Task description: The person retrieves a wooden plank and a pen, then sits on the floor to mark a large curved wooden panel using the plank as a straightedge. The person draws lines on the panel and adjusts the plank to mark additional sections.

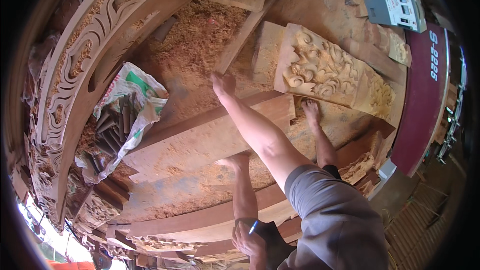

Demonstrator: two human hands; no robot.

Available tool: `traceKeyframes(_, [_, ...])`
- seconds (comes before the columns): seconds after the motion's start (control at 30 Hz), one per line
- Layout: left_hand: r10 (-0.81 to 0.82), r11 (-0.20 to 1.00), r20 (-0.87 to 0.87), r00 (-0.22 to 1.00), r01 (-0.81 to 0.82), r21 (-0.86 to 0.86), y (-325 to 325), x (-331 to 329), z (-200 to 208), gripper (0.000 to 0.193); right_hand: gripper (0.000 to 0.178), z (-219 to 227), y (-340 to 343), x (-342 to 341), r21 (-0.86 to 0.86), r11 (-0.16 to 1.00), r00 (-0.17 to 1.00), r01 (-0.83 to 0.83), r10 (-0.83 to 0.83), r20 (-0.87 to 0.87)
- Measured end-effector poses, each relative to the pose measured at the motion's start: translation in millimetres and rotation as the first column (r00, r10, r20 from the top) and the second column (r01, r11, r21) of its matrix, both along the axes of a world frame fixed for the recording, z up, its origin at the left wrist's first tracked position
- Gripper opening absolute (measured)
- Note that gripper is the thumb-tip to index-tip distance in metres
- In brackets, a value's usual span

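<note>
My right arm, in a grey sleeve, stretches out between my bare legs. Its hand is closed at the near end of a long, narrow wooden strip, which slants away to the upper right over shavings. Low in the view, my left hand rests by my left knee with its fingers curled round a slim white-and-blue pen. A flat plank lies between my left foot and the strip's end. Right of my right hand lies a tapering, pale wooden panel carved in deep scrolls and leaves.
A white-and-green sack with several dark rod-like tools lies at left. Beyond it curves a large carved wooden frame. A grey electrical box stands at the upper right by a maroon panel. Shavings cover much of the floor.
</note>
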State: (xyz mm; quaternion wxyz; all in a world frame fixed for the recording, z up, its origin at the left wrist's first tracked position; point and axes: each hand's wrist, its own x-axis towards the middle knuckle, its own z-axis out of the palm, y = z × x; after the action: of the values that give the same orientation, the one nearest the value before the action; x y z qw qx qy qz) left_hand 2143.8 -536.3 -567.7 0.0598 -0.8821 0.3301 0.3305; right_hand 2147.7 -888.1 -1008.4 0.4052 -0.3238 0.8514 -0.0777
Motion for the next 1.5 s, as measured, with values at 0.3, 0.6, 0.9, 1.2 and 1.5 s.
traceKeyframes(0.3, [0.128,0.989,0.035,0.991,-0.13,0.075,-3,-8,-5,0.031,0.019,245,62,-23,-0.024,0.997,0.914,-0.075,0.078,0.397])
traceKeyframes(0.6, [0.367,0.924,-0.447,0.816,-0.374,0.077,-41,60,-7,0.039,0.033,554,164,-106,0.216,0.948,0.718,-0.233,0.017,0.696])
traceKeyframes(0.9, [0.316,0.941,-0.654,0.687,-0.312,0.128,-303,-1,87,0.047,0.034,696,208,-173,0.245,0.839,0.409,-0.485,-0.03,0.912])
traceKeyframes(1.2, [-0.084,0.991,-0.259,0.962,0.054,-0.124,-310,-113,91,0.051,0.033,741,165,-269,0.159,0.72,0.2,-0.676,-0.029,0.979])
traceKeyframes(1.5, [0.053,0.992,0.192,0.98,-0.074,0.104,-320,-203,208,0.029,0.044,685,114,-391,0.203,0.524,0.313,-0.827,0.129,0.941])
